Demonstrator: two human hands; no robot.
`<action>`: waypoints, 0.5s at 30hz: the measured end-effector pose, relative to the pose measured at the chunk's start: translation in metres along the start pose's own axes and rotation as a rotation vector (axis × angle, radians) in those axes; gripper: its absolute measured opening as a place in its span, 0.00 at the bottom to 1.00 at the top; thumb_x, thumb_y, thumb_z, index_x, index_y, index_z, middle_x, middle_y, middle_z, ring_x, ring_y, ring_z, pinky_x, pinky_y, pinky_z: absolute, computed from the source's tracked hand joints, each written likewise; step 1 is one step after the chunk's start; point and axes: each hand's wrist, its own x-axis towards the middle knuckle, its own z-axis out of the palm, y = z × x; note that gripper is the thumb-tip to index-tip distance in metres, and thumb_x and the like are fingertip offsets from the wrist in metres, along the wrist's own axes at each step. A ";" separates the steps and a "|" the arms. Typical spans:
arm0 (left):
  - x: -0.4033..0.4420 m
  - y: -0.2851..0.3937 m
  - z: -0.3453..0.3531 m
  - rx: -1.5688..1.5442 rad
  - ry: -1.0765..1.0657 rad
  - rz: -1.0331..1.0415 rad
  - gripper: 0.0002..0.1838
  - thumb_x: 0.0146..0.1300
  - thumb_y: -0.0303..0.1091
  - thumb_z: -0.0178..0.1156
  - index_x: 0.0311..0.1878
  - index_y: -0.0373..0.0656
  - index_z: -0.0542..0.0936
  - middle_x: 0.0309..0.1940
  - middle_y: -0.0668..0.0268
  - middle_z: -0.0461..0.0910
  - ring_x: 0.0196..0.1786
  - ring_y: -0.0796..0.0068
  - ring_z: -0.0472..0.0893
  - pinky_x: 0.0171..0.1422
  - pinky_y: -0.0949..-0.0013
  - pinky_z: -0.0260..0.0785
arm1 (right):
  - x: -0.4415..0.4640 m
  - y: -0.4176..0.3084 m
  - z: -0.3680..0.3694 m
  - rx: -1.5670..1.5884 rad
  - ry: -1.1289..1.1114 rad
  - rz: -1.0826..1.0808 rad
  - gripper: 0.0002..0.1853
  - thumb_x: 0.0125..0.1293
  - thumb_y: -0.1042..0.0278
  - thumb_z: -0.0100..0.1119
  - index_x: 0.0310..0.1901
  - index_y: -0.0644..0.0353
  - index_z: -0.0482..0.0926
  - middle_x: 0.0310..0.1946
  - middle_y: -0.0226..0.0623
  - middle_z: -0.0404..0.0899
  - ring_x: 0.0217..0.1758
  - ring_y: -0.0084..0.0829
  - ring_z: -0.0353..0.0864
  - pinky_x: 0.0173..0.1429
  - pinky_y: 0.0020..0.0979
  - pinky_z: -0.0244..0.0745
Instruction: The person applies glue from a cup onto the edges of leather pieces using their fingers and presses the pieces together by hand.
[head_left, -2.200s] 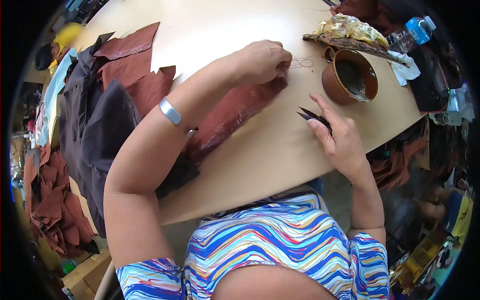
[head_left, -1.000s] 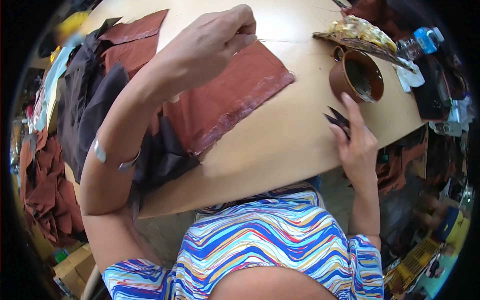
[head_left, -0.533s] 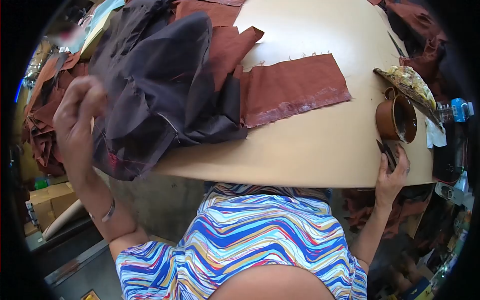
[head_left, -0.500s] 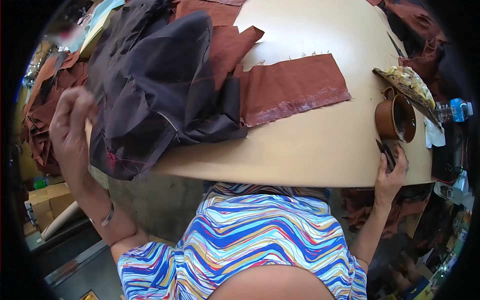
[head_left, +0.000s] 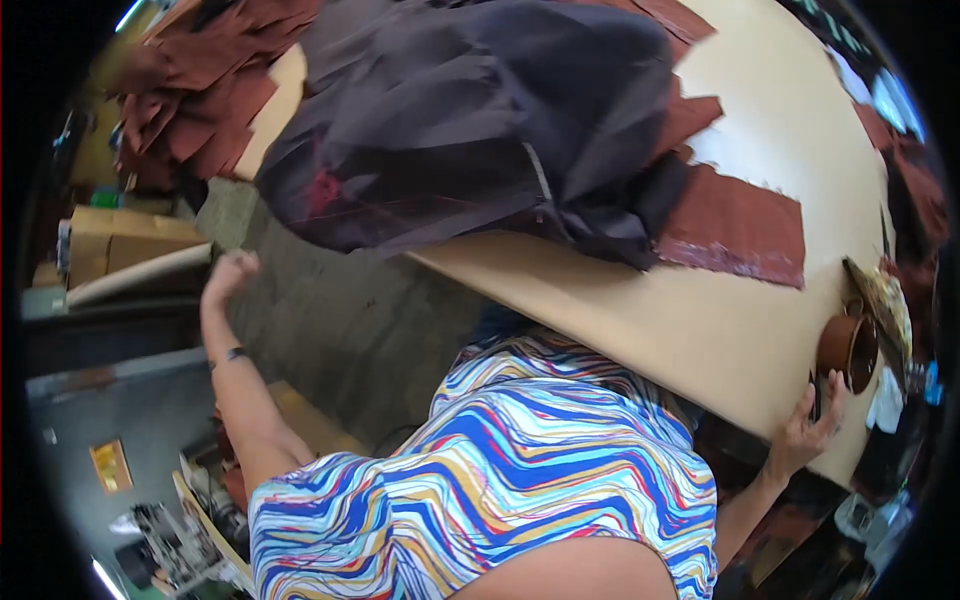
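Note:
My left hand (head_left: 232, 277) is out over the floor, off the table's edge, with its fingers curled together; anything between them is too small to make out. At the table's right edge, my right hand (head_left: 812, 425) holds small black pointed snips (head_left: 816, 396), just beside a brown cup (head_left: 840, 345). A large heap of dark cloth (head_left: 450, 130) hangs slightly over the near edge, with red thread on its left part. From under it, a red-brown cloth piece (head_left: 740, 225) with a whitish, frayed border lies flat on the table.
The pale table (head_left: 620, 310) curves across the view. Right of the cup lie a crusted dark slab (head_left: 888, 310) and white tissue (head_left: 885, 402). More red-brown cloth (head_left: 200, 90) is piled at upper left, above cardboard boxes (head_left: 120, 240). A machine (head_left: 175, 545) stands at lower left.
The view has swung left, so the table and cloth appear further right. My left hand has gone from above the cloth to out over the floor. The snips remain in my right hand.

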 end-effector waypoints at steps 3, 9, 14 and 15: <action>-0.056 0.013 0.039 0.814 0.462 -0.360 0.26 0.54 0.40 0.66 0.56 0.43 0.77 0.52 0.51 0.76 0.59 0.52 0.74 0.63 0.62 0.66 | 0.011 -0.013 0.005 0.059 -0.003 -0.080 0.22 0.65 0.77 0.56 0.60 0.65 0.68 0.53 0.44 0.76 0.56 0.40 0.75 0.59 0.36 0.71; -0.078 0.163 0.031 0.211 1.009 0.312 0.13 0.63 0.34 0.56 0.50 0.42 0.77 0.45 0.58 0.78 0.49 0.59 0.76 0.54 0.61 0.66 | 0.048 -0.071 0.018 0.059 -0.127 -0.366 0.23 0.59 0.78 0.61 0.57 0.64 0.71 0.53 0.43 0.76 0.54 0.44 0.75 0.60 0.40 0.66; -0.128 0.290 0.086 0.109 0.963 0.934 0.06 0.64 0.30 0.56 0.42 0.42 0.79 0.37 0.63 0.78 0.40 0.64 0.77 0.49 0.65 0.68 | 0.083 -0.158 0.041 0.288 -0.322 -0.612 0.35 0.49 0.78 0.65 0.62 0.58 0.67 0.54 0.40 0.75 0.56 0.41 0.72 0.62 0.40 0.64; -0.134 0.296 0.092 0.082 0.887 0.982 0.06 0.64 0.31 0.57 0.41 0.42 0.79 0.37 0.63 0.78 0.40 0.64 0.77 0.48 0.65 0.68 | 0.086 -0.175 0.045 0.294 -0.355 -0.651 0.37 0.47 0.79 0.65 0.63 0.57 0.67 0.55 0.40 0.74 0.56 0.40 0.72 0.62 0.40 0.63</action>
